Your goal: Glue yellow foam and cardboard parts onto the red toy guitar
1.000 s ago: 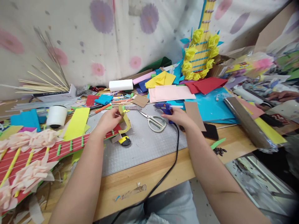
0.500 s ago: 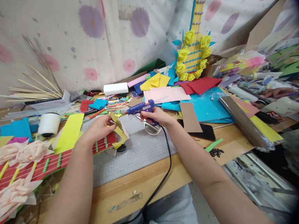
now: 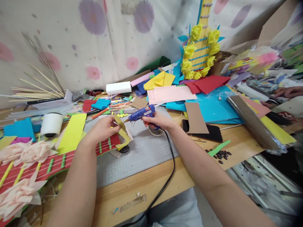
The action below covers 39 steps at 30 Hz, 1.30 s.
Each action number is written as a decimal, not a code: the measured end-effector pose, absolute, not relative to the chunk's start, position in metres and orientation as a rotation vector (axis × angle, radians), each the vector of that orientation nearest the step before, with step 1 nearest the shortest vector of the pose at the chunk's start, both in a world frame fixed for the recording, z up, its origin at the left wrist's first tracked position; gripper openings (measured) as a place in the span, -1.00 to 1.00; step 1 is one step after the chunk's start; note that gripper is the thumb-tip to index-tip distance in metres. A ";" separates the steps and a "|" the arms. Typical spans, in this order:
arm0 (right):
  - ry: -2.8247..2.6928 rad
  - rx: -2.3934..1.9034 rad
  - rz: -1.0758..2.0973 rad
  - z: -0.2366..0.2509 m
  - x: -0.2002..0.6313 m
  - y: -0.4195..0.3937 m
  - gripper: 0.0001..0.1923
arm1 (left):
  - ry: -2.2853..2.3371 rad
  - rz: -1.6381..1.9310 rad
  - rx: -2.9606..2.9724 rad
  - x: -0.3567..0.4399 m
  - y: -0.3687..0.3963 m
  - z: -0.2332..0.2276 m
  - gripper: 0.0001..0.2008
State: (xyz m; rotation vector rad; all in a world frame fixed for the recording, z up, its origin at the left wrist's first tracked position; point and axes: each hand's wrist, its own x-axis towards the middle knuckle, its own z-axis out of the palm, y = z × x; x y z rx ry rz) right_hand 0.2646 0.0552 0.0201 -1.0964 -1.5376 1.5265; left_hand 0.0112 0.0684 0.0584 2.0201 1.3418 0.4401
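My right hand (image 3: 157, 119) is wrapped round a blue hot glue gun (image 3: 142, 113), its nozzle pointing left and a black cord trailing down. My left hand (image 3: 106, 127) pinches a yellow, cut-out cardboard piece (image 3: 124, 138) close to the nozzle; I cannot tell whether the two touch. That piece is at the head end of a red paper guitar (image 3: 68, 159), which has green and yellow bars, white strings and pale pink paper flowers (image 3: 35, 149). Beneath lies a grey cutting mat (image 3: 139, 160). Something round and white, partly hidden, rests under the glue gun.
Behind stands a yellow paper guitar (image 3: 200, 53) with yellow roses. Coloured sheets, a white cup (image 3: 52, 123) and a box of wooden sticks (image 3: 63, 97) crowd the table. Right are a black phone (image 3: 215, 134), black beads (image 3: 222, 154), a wrapped roll (image 3: 255, 123) and another person's hand (image 3: 285, 91).
The glue gun's nozzle has dropped slightly and tilts more downward, beside the yellow cardboard piece. My left hand keeps its hold. The whole view has shifted a little.
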 end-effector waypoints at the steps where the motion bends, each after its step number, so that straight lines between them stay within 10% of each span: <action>1: -1.536 -1.100 1.528 0.020 0.264 0.055 -0.58 | 1.338 0.441 2.020 0.011 0.069 0.058 -0.74; 39: -1.609 -1.210 1.477 0.022 0.262 0.053 -0.55 | 1.317 0.433 2.017 0.009 0.070 0.051 -0.75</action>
